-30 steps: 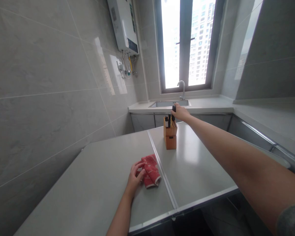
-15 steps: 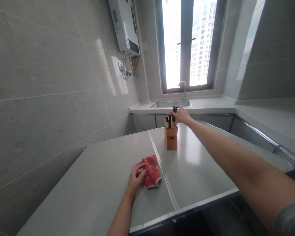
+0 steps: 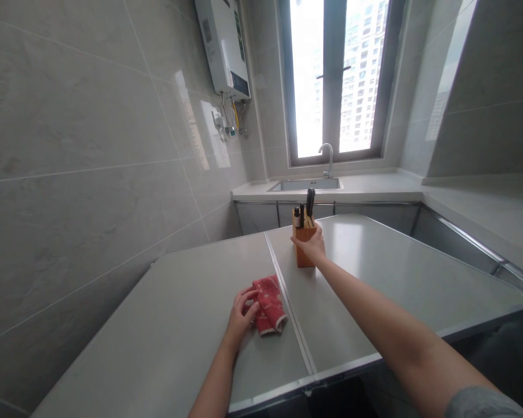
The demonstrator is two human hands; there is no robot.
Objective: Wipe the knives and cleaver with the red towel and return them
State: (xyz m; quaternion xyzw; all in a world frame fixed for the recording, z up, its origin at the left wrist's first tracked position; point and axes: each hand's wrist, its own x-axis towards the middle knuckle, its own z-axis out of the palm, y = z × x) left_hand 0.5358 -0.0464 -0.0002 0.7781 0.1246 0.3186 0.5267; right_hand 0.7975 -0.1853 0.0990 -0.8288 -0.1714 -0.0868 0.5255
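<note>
A wooden knife block [image 3: 305, 259] stands upright on the right half of the pale table, with several black-handled tools in its slots, the largest black handle [image 3: 310, 202] sticking up highest. Across the front of the block lies my right hand [image 3: 314, 245], thumb on its left side and fingers around the right, closed on it. Nearer to me, just left of the table's seam, a folded red towel [image 3: 270, 307] with white edging rests flat. My left hand [image 3: 243, 312] grips the towel's left edge with curled fingers and thumb; some fingertips are hidden.
A metal seam strip [image 3: 292, 310] runs across the pale table [image 3: 165, 325]. Beyond it are a white counter with a sink [image 3: 305, 184] and a faucet [image 3: 328, 159] under a window. A water heater [image 3: 224, 49] hangs on the tiled left wall.
My right hand has let go of the large black handle and come down onto the knife block's front. The left hand and towel stay put. The view has shifted slightly.
</note>
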